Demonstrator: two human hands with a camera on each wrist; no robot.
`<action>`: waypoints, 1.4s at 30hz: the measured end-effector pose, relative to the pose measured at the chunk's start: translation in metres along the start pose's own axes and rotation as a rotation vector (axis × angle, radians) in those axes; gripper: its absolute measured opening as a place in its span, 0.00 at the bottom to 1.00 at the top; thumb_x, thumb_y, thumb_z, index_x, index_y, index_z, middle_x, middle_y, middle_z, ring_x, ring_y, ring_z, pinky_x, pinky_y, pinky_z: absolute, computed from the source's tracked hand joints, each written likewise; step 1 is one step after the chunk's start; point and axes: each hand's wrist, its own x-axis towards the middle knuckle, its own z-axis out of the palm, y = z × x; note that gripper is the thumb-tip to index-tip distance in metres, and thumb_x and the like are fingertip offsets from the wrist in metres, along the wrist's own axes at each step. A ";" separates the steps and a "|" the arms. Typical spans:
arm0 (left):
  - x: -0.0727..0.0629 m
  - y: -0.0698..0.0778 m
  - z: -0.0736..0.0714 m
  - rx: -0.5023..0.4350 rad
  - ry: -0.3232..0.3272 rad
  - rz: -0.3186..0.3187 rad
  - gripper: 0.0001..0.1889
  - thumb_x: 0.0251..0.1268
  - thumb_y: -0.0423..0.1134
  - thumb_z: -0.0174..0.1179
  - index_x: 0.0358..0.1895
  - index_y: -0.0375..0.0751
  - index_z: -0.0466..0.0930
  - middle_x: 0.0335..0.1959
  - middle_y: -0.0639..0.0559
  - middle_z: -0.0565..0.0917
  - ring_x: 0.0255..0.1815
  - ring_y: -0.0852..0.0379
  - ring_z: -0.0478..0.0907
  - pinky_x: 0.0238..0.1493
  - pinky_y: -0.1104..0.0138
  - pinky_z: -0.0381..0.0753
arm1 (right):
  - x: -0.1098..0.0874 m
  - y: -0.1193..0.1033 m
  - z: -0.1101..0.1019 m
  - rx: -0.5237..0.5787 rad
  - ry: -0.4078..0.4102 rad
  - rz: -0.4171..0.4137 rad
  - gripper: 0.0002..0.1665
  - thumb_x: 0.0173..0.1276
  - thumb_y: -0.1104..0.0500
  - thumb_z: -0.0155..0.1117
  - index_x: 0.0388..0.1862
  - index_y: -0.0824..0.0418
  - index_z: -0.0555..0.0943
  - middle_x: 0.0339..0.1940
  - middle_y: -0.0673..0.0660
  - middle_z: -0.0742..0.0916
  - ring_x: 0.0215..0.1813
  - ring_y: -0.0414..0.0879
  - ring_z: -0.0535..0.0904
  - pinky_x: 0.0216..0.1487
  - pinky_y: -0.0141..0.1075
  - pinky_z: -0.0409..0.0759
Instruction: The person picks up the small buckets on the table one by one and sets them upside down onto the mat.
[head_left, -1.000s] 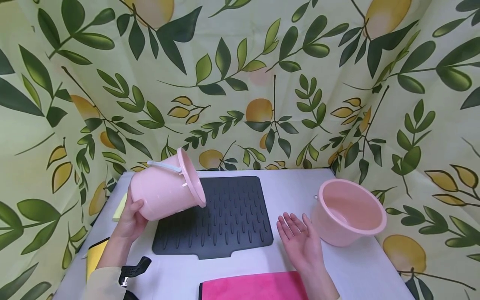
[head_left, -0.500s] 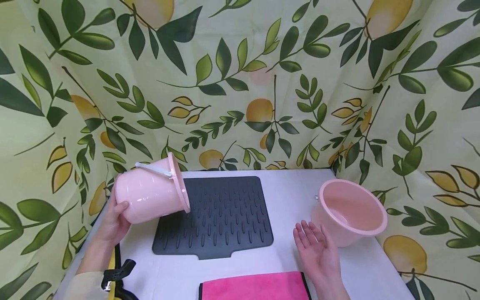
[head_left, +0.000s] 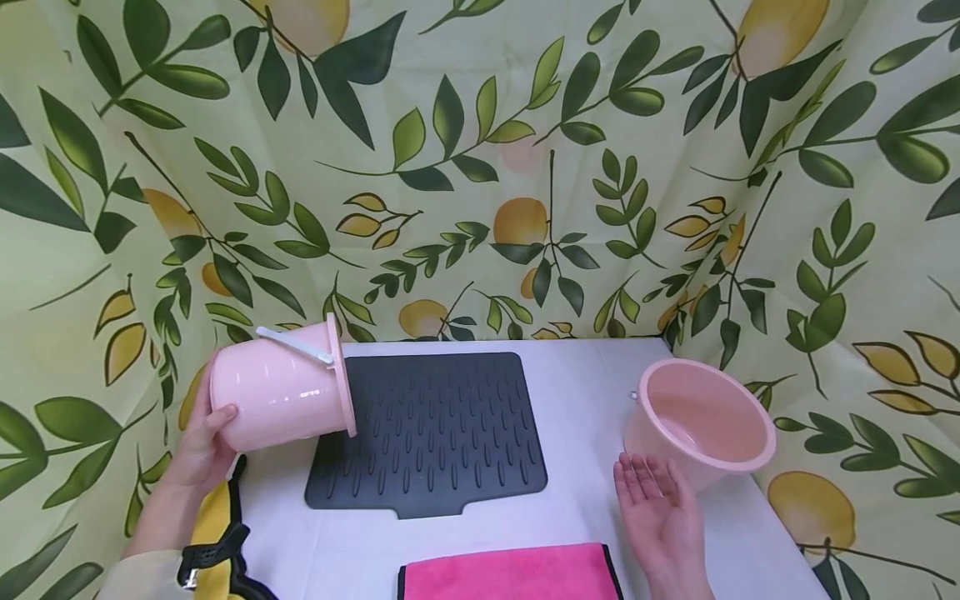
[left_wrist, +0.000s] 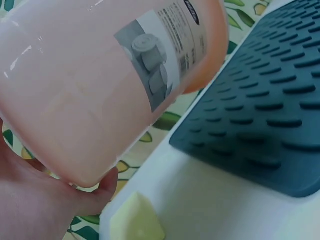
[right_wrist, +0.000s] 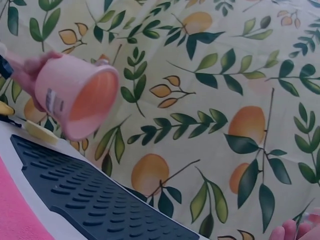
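Observation:
My left hand (head_left: 201, 437) grips a pink bucket (head_left: 273, 392) by its base, thumb on the near side. The bucket lies on its side in the air, mouth facing right, over the left edge of a dark ridged drying mat (head_left: 442, 433). Its pale handle (head_left: 296, 345) rests along the upper side. A printed label (left_wrist: 160, 60) shows on its wall in the left wrist view, and the right wrist view looks into its mouth. Palm up with extended fingers, my right hand (head_left: 663, 521) holds nothing. Its fingertips overlap the lower wall of a second pink bucket (head_left: 697, 417), which stands upright.
A pink cloth with black edging (head_left: 510, 575) lies at the table's front. Under my left forearm is a yellow, black-edged cloth (head_left: 213, 533). A pale yellow block (left_wrist: 136, 220) sits at the table's left edge. Leaf-and-fruit patterned fabric surrounds the table.
The held bucket has moved left and slightly down, turning nearer level, its mouth off the middle of the mat. My right hand has shifted right and down toward the standing bucket.

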 end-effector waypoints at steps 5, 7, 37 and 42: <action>-0.002 0.004 -0.004 -0.004 -0.024 0.032 0.42 0.79 0.33 0.46 0.89 0.71 0.47 0.78 0.54 0.57 0.62 0.56 0.73 0.53 0.68 0.86 | 0.001 -0.011 -0.004 0.058 0.137 -0.030 0.13 0.85 0.51 0.61 0.53 0.60 0.78 0.53 0.58 0.81 0.61 0.51 0.79 0.76 0.40 0.71; -0.002 0.005 -0.005 -0.004 -0.030 0.039 0.42 0.79 0.33 0.47 0.89 0.70 0.47 0.78 0.54 0.57 0.62 0.56 0.74 0.53 0.68 0.86 | 0.002 -0.017 -0.004 0.084 0.199 -0.041 0.12 0.84 0.51 0.63 0.54 0.57 0.77 0.55 0.56 0.80 0.62 0.49 0.78 0.76 0.39 0.71; 0.009 0.026 -0.012 0.259 -0.067 -0.007 0.45 0.80 0.30 0.52 0.90 0.69 0.44 0.90 0.52 0.40 0.76 0.50 0.55 0.55 0.76 0.79 | 0.002 -0.065 -0.011 0.204 0.287 -0.269 0.19 0.81 0.58 0.69 0.64 0.50 0.74 0.61 0.50 0.79 0.64 0.46 0.78 0.74 0.38 0.73; 0.013 0.028 -0.007 0.418 -0.049 -0.042 0.47 0.80 0.31 0.56 0.90 0.70 0.43 0.86 0.47 0.46 0.81 0.41 0.47 0.59 0.76 0.75 | 0.004 -0.066 -0.010 0.201 0.284 -0.270 0.21 0.81 0.57 0.69 0.67 0.50 0.74 0.62 0.50 0.79 0.66 0.46 0.77 0.74 0.38 0.73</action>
